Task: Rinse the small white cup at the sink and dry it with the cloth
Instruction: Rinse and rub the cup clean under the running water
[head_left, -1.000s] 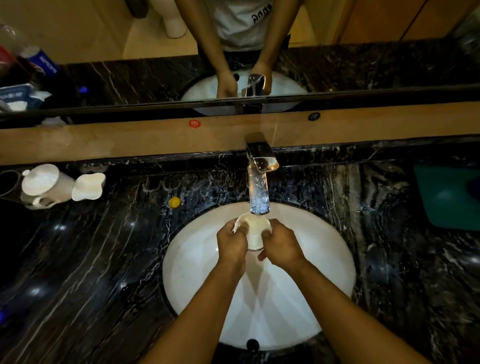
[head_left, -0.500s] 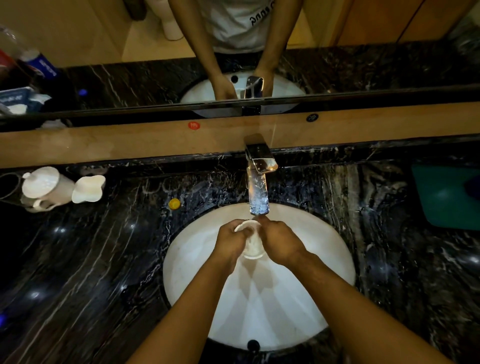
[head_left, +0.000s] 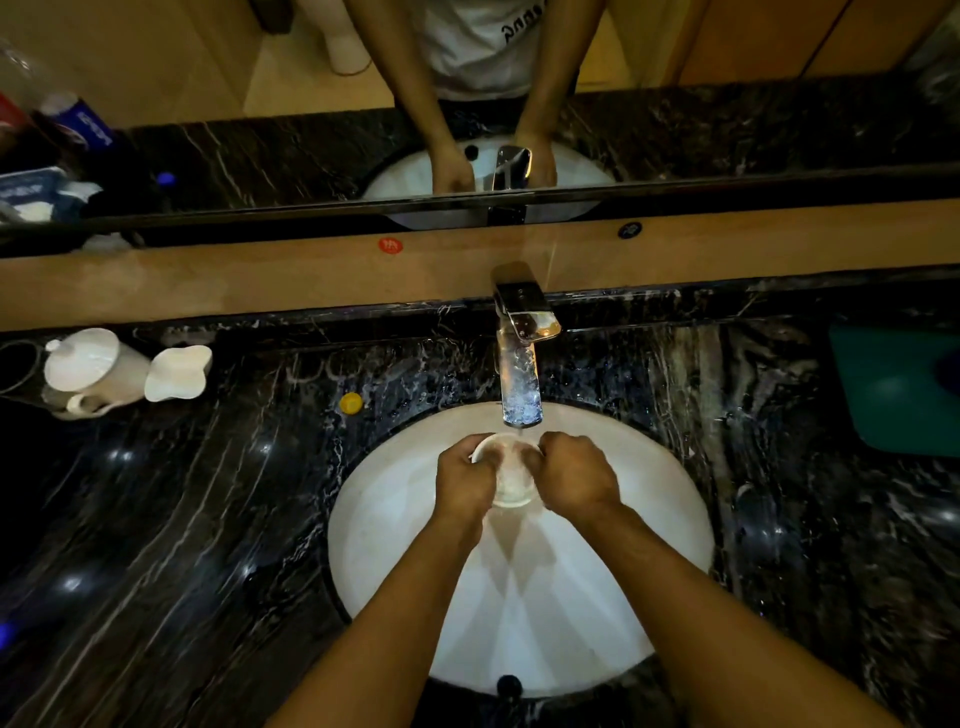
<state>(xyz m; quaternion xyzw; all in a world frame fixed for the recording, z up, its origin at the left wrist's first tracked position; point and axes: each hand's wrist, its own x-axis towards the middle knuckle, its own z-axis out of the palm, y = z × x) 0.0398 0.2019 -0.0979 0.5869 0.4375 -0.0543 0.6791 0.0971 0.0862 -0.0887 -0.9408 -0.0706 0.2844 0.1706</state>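
Over the middle of the white sink (head_left: 395, 519), just under the spout of the chrome tap (head_left: 521, 358), both hands are wrapped around the small white cup (head_left: 511, 480); the left hand (head_left: 464, 480) grasps it from the left side with fingers curled over its rim, and the right hand (head_left: 574, 475) grips it from the right, fingers bent over the far edge (the cup's mouth looks tipped up toward the tap, though the fingers hide much of it); the cup is held clear of the basin's bottom, well above the dark drain hole (head_left: 508, 685) at the near edge; water shows as a glittering column at the spout, reaching down to the cup; the basin is sunk into a black marble counter (head_left: 208, 519) streaked with white; at the counter's far left edge stands a white lidded pot (head_left: 91, 371), with a white lobed dish (head_left: 178, 373) touching it on its right; a small yellow cap (head_left: 351, 402) lies on the counter between that dish and the tap, near the sink's far left rim; at the far right edge of the counter lies a teal cloth (head_left: 896, 389), well apart from the hands; behind the tap runs a tan ledge (head_left: 208, 280) bearing a small red sticker (head_left: 390, 245), and above it a mirror (head_left: 260, 150) gives back the person's forearms, the tap and the basin
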